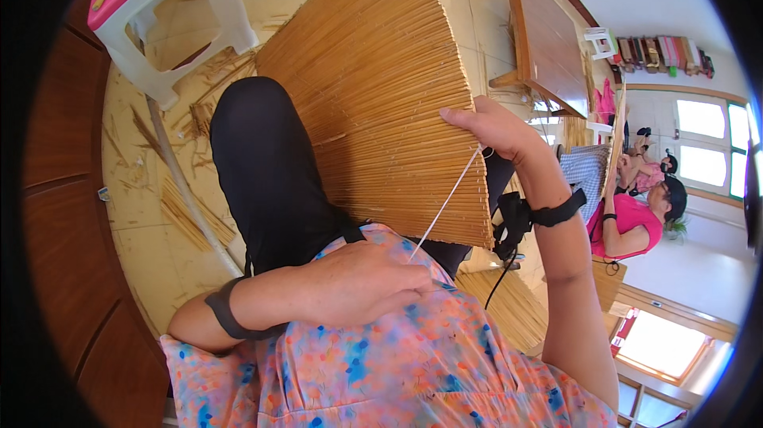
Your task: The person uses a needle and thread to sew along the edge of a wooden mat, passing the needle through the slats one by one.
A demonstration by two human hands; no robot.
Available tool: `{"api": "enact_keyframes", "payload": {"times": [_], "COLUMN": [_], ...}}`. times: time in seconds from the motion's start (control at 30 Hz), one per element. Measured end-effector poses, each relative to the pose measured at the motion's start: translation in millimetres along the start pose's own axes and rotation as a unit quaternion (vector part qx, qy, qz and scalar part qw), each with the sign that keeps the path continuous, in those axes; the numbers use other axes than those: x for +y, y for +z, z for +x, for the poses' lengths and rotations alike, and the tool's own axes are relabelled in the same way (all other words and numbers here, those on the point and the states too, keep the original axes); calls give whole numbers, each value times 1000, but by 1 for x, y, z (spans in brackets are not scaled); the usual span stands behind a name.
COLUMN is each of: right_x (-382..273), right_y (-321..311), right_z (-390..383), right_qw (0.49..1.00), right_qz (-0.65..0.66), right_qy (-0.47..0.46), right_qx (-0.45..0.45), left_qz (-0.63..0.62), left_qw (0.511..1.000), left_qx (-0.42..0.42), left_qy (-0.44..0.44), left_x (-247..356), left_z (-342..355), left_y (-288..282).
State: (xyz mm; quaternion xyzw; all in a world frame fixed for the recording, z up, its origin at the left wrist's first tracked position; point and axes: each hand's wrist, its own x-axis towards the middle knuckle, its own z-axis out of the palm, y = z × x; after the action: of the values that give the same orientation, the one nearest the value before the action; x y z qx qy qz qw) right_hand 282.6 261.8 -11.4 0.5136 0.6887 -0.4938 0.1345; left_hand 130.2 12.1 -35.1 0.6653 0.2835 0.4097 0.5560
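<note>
A mat of thin golden bamboo strips (pixel 373 70) stands across my lap, its right edge bordered by fine stitching. My right hand (pixel 497 130) grips that edge with the thumb over the near face; the fingers behind it are mostly hidden. A taut white thread (pixel 447 201) runs from the edge just below my right hand down to my left hand (pixel 381 281), which is closed on it low against my floral top. A small dark loop shows beside my right fingers, too small to identify. A black strap with a dark device circles my right forearm.
A pink-topped white stool (pixel 207 3) holds a yellow-handled knife (pixel 100 0) at upper left. Bamboo scraps and a pale pole (pixel 183 166) lie on the floor. A wooden table (pixel 548 38) is beyond the mat. A co-worker in pink (pixel 632 221) and other people sit at right.
</note>
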Motion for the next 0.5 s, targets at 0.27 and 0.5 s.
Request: {"api": "enact_keyframes", "payload": {"times": [0.27,0.5], "right_x": [-16,18], "right_y": [-7,-18], "right_z": [-14,-13], "right_qw": [995,974], "right_qz": [75,154], "right_qy": [-47,-51], "right_qx": [45,158], "left_qz": [-12,-52], "left_qw": [1000,996], "left_qx": [5,66], "left_qy": [-27,-22], "left_x": [6,14], "left_z": [-9,-4], "left_y": [3,13]}}
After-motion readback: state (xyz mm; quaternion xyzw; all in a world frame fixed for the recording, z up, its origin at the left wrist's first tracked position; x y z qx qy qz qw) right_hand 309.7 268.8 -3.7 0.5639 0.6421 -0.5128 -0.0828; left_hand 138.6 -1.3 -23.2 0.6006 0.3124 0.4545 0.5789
